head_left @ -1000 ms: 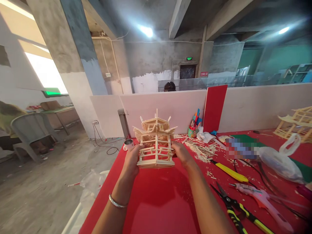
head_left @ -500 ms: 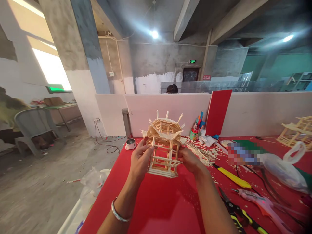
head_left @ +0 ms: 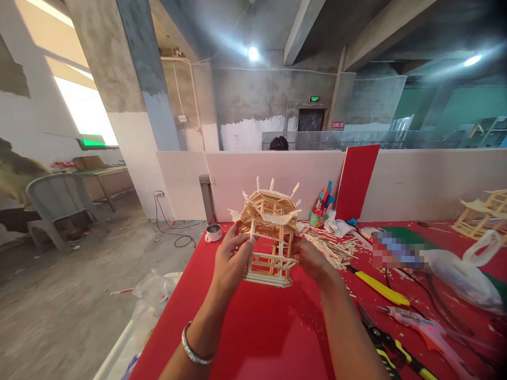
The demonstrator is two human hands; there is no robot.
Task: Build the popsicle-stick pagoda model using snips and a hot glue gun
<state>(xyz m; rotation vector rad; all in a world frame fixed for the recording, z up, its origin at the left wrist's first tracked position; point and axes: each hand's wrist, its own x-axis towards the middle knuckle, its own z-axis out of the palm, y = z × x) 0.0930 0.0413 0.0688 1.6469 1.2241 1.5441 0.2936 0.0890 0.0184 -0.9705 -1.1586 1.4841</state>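
Observation:
Between my two hands is a model pavilion (head_left: 271, 258) built of thin pale wooden sticks, with a flared roof and several sticks jutting up from its top. My left hand (head_left: 233, 253) grips its left side, thumb against a post below the roof. On the opposite side my right hand (head_left: 312, 257) is closed round the frame; its fingertips are partly hidden behind the sticks. The model is held up above the red tabletop (head_left: 273, 327), slightly tilted.
Loose sticks (head_left: 336, 245) lie behind my right hand. Rightward are a yellow utility knife (head_left: 380, 287), pliers (head_left: 380, 335), a pink glue gun (head_left: 431, 330), a plastic bag (head_left: 467, 274) and another stick model (head_left: 483, 214). A white cup (head_left: 213, 233) stands at the left edge, a pen holder (head_left: 317, 217) behind.
The view has shifted very slightly. Both hands keep their hold on the model pavilion, which has turned or moved a little to the right.

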